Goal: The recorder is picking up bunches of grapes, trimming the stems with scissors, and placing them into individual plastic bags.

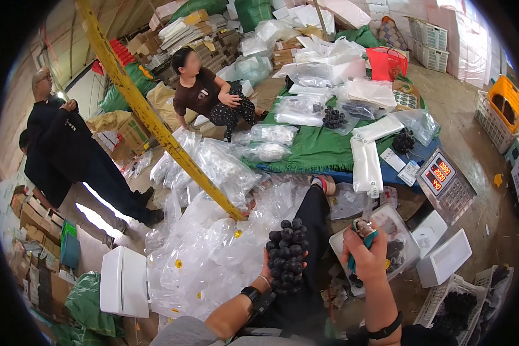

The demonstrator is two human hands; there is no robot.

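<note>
A bunch of dark grapes (287,255) rests in my left hand (268,264), which cups it from below and behind in front of my lap. My right hand (370,253) is closed around a small cutting tool with teal handles (369,242), likely pruning shears; its metal end points away from me. Beneath that hand stands a white tray (408,257) with dark grapes in it. A digital scale (447,186) with a lit red display is beyond, to the right. Rolled clear plastic bags (366,166) hang over the edge of the table.
A green-covered table (315,149) bears bagged grapes and packaging. A yellow post (155,125) slants across the left. Clear plastic packaging (207,255) heaps beside my left arm. One person (203,93) crouches ahead; another (65,129) stands left. Foam boxes (445,259) and grape crates (456,298) are right.
</note>
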